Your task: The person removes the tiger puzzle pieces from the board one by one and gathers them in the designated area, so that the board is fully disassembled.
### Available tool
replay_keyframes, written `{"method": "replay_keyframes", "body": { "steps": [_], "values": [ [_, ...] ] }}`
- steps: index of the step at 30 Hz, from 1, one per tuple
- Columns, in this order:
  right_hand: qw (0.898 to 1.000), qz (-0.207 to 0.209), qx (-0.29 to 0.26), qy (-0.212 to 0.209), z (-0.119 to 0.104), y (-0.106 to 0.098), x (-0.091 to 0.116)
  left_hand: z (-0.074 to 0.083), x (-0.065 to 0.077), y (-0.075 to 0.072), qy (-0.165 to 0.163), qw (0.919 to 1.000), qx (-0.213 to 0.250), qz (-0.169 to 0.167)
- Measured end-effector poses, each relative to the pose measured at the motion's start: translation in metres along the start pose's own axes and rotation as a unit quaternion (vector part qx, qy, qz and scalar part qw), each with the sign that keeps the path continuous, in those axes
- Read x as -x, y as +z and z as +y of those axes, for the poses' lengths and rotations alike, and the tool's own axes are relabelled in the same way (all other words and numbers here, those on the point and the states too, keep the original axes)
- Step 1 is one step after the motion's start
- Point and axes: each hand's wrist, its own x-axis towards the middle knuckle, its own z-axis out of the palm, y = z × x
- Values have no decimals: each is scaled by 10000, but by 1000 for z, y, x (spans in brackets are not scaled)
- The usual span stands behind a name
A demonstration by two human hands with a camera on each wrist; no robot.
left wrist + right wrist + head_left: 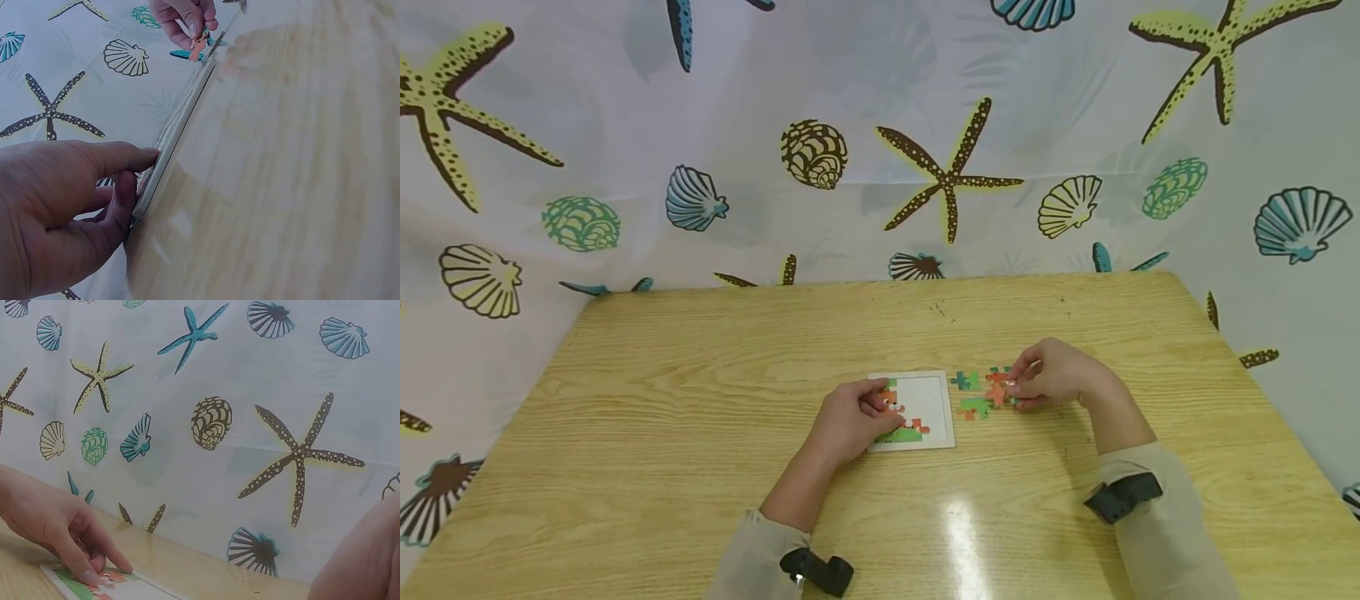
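Observation:
A jigsaw puzzle board (pixel 950 417) with a white frame lies on the table, its left and lower part filled with orange and green pieces (pixel 901 434). My left hand (pixel 852 419) rests over the board's left side, index finger and thumb touching the puzzle; the left wrist view shows this hand (pixel 81 200) from the side. To the right of the board, my right hand (pixel 1051 372) is over loose puzzle pieces (pixel 975 407). Its thumb and fingers pinch an orange puzzle piece (pixel 198 47), seen in the left wrist view. In the right wrist view, only part of the right hand (pixel 365 562) shows.
The wooden table (pixel 700 375) extends around the board on all sides. A white curtain (pixel 865 100) printed with starfish and shells hangs behind it. Green and blue loose pieces (pixel 966 381) lie beside the board's right edge.

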Motion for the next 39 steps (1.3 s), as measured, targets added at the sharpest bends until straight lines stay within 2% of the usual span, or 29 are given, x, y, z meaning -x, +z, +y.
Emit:
{"method": "replay_keyframes", "body": {
  "steps": [20, 35, 39],
  "values": [
    [10000, -40, 19, 62, 6, -6, -1, 0, 0, -1, -5, 10000, 43, 0],
    [9988, 111, 403, 270, -3, 0, 0, 1, 1, -4, -1, 10000, 61, 26],
    [9959, 253, 789, 356, 0, 3, 2, 0, 2, 0, -7, 9999, 91, -46]
  ]
}}
